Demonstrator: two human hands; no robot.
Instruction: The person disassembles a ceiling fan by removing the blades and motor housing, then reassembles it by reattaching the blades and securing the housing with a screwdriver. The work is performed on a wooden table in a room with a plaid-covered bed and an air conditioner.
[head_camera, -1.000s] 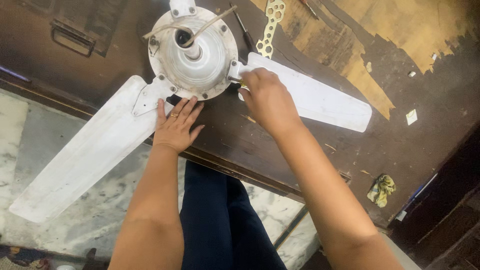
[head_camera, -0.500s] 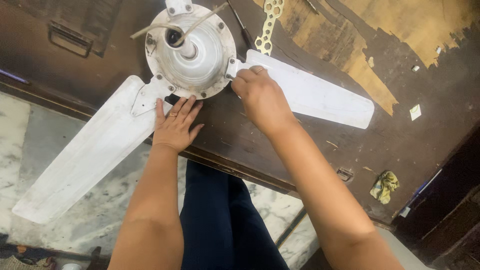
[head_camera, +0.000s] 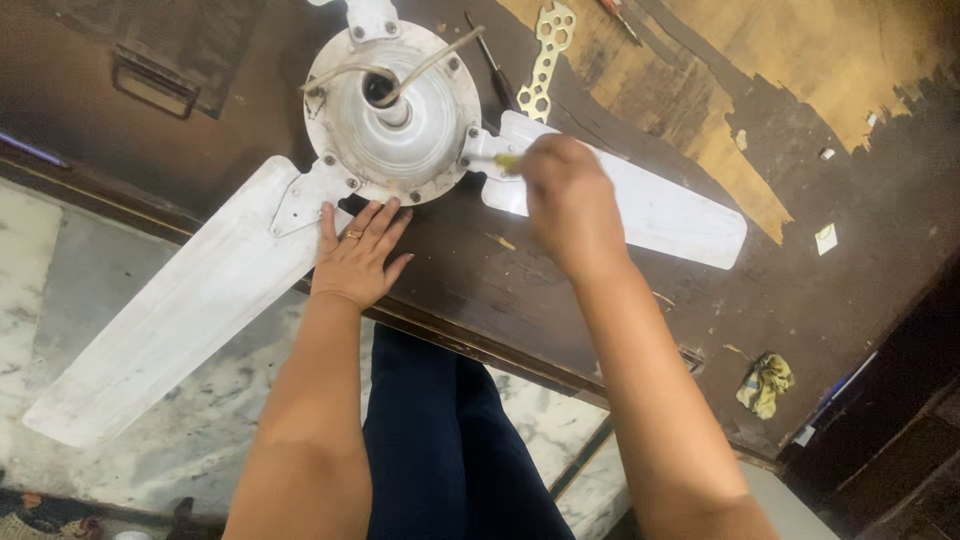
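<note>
A white ceiling fan lies on a worn dark wooden table (head_camera: 600, 300), its round motor housing (head_camera: 395, 115) facing up with a wire looping out of the centre. My left hand (head_camera: 355, 255) lies flat and open on the table against the housing, beside the left blade (head_camera: 180, 310). My right hand (head_camera: 565, 195) is closed around a small yellowish tool (head_camera: 508, 160), whose tip rests at the bracket of the right blade (head_camera: 650, 205). The hand hides most of the tool.
A flat yellow multi-hole wrench (head_camera: 545, 60) and a thin dark screwdriver (head_camera: 490, 60) lie behind the fan. A metal handle (head_camera: 155, 80) sits at the far left. A crumpled yellowish rag (head_camera: 765, 385) lies at the right. The left blade overhangs the table edge above a marble floor.
My right hand has shifted slightly on the right blade's bracket, and the tool's yellowish end now shows. My left hand stays flat by the housing.
</note>
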